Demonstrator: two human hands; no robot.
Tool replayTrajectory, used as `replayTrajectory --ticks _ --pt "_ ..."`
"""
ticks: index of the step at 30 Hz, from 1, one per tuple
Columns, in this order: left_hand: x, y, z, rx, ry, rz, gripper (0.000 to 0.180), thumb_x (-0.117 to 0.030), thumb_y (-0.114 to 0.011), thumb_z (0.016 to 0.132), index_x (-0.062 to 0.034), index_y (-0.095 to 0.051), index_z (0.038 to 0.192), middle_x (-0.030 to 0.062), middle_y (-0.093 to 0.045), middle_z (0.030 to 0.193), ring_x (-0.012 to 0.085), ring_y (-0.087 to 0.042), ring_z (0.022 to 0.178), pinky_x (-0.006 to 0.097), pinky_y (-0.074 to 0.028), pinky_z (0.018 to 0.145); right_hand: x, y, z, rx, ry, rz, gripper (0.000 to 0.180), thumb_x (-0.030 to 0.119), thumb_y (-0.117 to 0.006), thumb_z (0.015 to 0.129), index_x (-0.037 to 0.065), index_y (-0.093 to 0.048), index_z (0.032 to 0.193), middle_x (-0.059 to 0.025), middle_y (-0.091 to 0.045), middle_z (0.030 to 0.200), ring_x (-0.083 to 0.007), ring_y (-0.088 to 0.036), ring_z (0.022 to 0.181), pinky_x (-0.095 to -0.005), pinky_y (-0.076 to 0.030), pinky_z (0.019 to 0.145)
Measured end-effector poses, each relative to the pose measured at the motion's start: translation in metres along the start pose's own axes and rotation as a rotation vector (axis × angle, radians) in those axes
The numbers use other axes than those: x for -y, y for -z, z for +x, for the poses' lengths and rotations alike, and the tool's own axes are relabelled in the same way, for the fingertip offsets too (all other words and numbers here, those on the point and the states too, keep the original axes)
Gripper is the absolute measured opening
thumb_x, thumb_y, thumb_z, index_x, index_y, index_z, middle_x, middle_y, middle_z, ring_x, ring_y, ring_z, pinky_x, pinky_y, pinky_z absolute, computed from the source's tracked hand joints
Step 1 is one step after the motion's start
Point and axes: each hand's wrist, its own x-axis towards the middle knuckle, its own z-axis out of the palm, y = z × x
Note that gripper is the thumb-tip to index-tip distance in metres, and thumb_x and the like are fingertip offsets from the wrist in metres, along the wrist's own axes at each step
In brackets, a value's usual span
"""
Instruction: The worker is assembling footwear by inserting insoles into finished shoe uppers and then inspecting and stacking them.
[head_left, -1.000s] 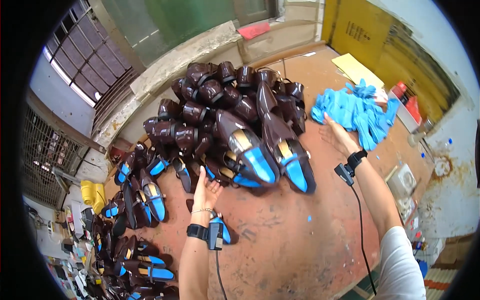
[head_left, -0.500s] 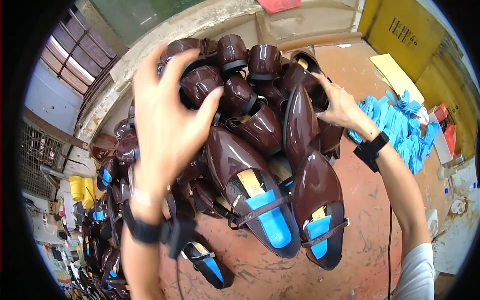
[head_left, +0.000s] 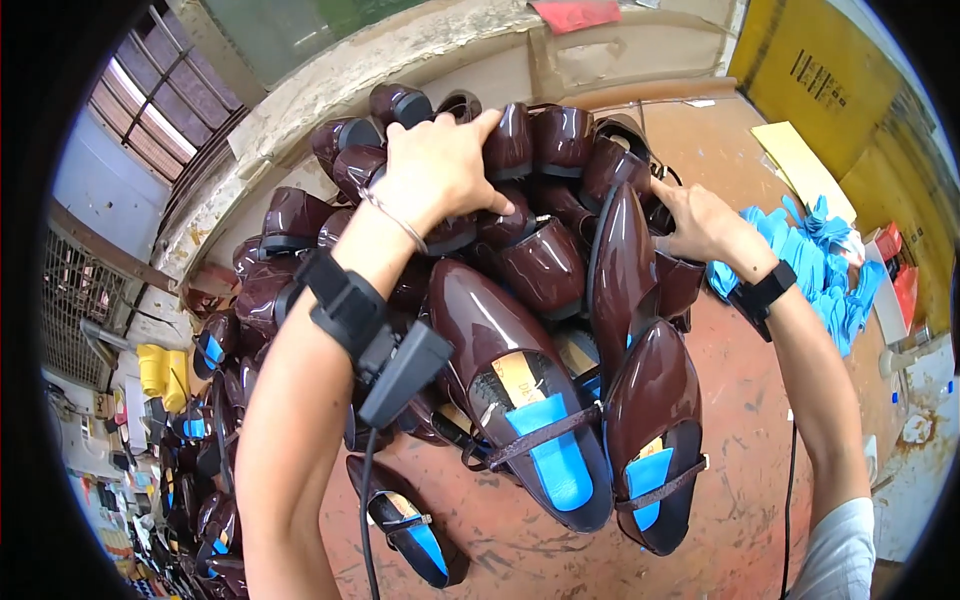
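Note:
A large heap of glossy dark brown pointed shoes (head_left: 500, 330) lies in front of me. My left hand (head_left: 435, 170) rests on top of the heap, fingers spread over several shoes, its thumb reaching across a rounded shoe heel (head_left: 510, 228). At the heap's right side, my right hand (head_left: 705, 222) touches the shoes with thumb and forefinger apart; its other fingers are hidden. Between the hands stands an upright pointed shoe (head_left: 622, 250). Nearer me lie two strapped shoes with blue insole pieces, the left one (head_left: 490, 325) and the right one (head_left: 655, 385).
A single strapped shoe (head_left: 410, 535) lies at the front of the reddish worktable (head_left: 560, 560). Blue cut pieces (head_left: 800, 265) are heaped at right, beside a yellow sheet (head_left: 805, 170) and a yellow board (head_left: 830, 80). More shoes and yellow rolls (head_left: 163, 378) stand at left.
My left hand has moved right and down onto the top of the heap, uncovering shoes at the left. My right hand stays at the heap's right side. The view has shifted slightly.

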Motion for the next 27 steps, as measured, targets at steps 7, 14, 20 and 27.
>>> replayTrajectory --ticks 7,14,20,27 --pt "-0.045 -0.005 -0.037 -0.204 -0.003 -0.045 0.042 -0.029 -0.082 0.072 -0.021 -0.07 0.112 0.0147 -0.065 0.103 0.0303 -0.069 0.094 0.041 -0.057 0.076 0.017 -0.018 -0.049 -0.279 -0.013 0.399 0.082 0.013 -0.077 0.071 0.013 -0.038 0.143 -0.0275 -0.067 0.115 -0.0474 -0.061 0.111 -0.0522 -0.048 0.094" --pt "-0.032 -0.012 -0.097 -0.311 0.004 -0.209 0.012 -0.01 -0.065 0.078 -0.0111 -0.071 0.089 0.0183 -0.067 0.084 0.0343 -0.071 0.076 0.044 -0.058 0.062 0.067 -0.029 -0.095 -0.389 0.079 0.819 0.076 -0.004 -0.069 0.075 0.003 -0.04 0.145 -0.022 -0.062 0.124 -0.0287 -0.061 0.117 -0.0382 -0.046 0.1" --pt "0.01 0.044 -0.253 -0.297 0.104 -0.441 0.039 -0.001 -0.069 0.07 -0.0098 -0.065 0.109 0.0241 -0.063 0.097 0.0406 -0.068 0.08 0.047 -0.056 0.068 0.176 -0.015 -0.167 -0.394 0.137 0.845 0.081 -0.013 -0.066 0.077 -0.005 -0.03 0.15 -0.0165 -0.062 0.121 -0.0262 -0.06 0.112 -0.0355 -0.045 0.101" --pt "0.15 0.142 -0.476 -0.296 0.464 -0.119 0.051 0.002 -0.069 0.067 -0.0111 -0.064 0.116 0.014 -0.065 0.107 0.0366 -0.065 0.095 0.043 -0.055 0.08 0.429 0.053 -0.178 -0.392 0.469 0.783 0.07 -0.008 -0.058 0.069 -0.006 -0.044 0.138 -0.0277 -0.062 0.117 -0.0413 -0.062 0.11 -0.0446 -0.049 0.096"
